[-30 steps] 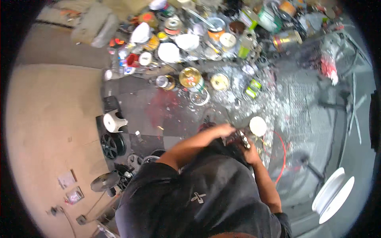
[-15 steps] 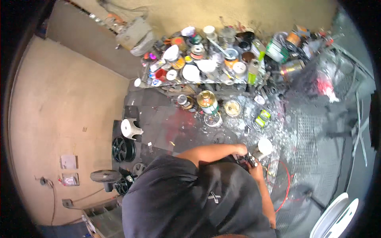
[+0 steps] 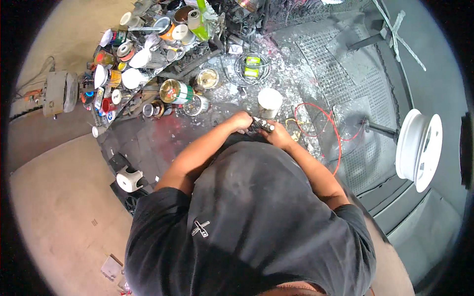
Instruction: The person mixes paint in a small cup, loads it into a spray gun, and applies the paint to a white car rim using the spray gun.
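In front of my body, both hands meet at a small dark and silver tool [image 3: 260, 125] that looks like a spray gun. My left hand [image 3: 240, 121] is closed around its left side. From the right, my right hand [image 3: 279, 135] grips the other side, beside a bright silvery end. My fingers hide much of its shape. Just beyond my hands stands a white bucket [image 3: 270, 102], apart from them. A red hose [image 3: 337, 133] curves over the floor to the right of my right hand, with a yellow cord [image 3: 295, 129] near its loop.
A crowded bench [image 3: 163, 74] with paint cans and cups stands at the far left. On the floor beside it are a gold-topped can [image 3: 171, 92] and an open tub [image 3: 207, 78]. A white wheel rim [image 3: 414, 148] is mounted at right. A white stool [image 3: 129, 180] stands left.
The view has turned right, so the bench lies farther left and the wheel rim shows whole. Both hands stay on the dark tool, which appears farther left and higher in the picture.
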Demonstrator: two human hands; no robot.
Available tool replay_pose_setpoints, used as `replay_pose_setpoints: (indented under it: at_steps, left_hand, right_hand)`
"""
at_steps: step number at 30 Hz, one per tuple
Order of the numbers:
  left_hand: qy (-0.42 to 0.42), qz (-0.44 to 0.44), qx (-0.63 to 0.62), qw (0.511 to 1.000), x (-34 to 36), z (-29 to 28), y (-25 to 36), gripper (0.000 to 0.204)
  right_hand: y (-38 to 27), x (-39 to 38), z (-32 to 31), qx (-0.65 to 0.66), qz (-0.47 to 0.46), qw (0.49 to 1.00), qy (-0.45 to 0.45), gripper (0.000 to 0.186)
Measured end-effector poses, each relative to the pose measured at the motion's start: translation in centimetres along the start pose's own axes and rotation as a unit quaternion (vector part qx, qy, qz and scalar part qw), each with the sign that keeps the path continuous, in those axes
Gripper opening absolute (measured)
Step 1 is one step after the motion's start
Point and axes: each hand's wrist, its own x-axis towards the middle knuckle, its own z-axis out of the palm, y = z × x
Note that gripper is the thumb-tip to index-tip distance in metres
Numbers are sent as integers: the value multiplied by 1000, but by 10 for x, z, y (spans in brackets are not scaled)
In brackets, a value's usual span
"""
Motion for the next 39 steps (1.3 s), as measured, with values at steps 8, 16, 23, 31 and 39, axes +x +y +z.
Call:
replay_pose_setpoints:
  at_steps: [8, 16, 23, 31, 39]
  left_hand:
    - [-10, -15, 24, 1000, -6, -2, 8, 29]
    - [4, -17, 49, 999, -4, -5, 19, 25]
    - [28, 138, -116, 983, -13, 9, 15, 27]
    - [-48, 230, 220, 947, -44, 17, -13, 52]
    - [-87, 277, 384, 876, -38, -10, -56, 46]
  right_hand:
    - [-9, 0, -6, -13, 36, 999, -11, 36]
    - [-2, 2, -8, -8, -9, 1000, 14, 37]
    - [23, 3, -18, 29, -22, 998, 52, 41]
    - [-64, 29, -164, 97, -31, 956, 276, 30]
    - [-148, 36, -260, 49, -109, 898, 424, 28]
